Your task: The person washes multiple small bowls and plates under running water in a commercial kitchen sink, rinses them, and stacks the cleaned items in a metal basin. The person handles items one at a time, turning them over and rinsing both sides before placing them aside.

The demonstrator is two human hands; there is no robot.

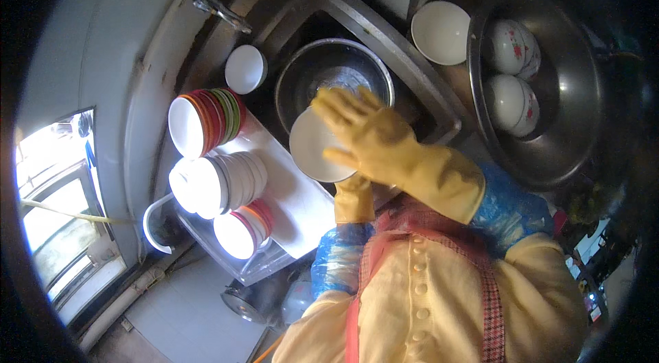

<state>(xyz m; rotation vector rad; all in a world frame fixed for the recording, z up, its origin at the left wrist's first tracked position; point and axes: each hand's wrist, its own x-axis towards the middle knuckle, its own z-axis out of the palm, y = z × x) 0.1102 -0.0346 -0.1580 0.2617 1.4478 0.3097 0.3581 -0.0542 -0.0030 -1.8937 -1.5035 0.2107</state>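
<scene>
A white bowl (311,149) tilts over the near side of a round metal basin (291,61), its mouth facing up. My left hand (354,189), in a yellow rubber glove, supports the bowl from beneath; its fingers are hidden behind it. Across the bowl's right side and far rim lies my right hand (360,131), gloved alike, with fingers spread. Whether its fingertips press on the bowl is unclear. The basin holds some liquid and sits in a metal sink (360,12). Blue plastic sleeves cover both forearms.
Left of the basin, stacks of red-green bowls (211,121), white bowls (231,180) and red-rimmed bowls (247,229) lie sideways on a white surface (304,208). A white cup or bowl (246,69) stands below a faucet (219,7). Right are another white bowl (440,33) and a large metal basin (576,105) holding flowered bowls (509,103).
</scene>
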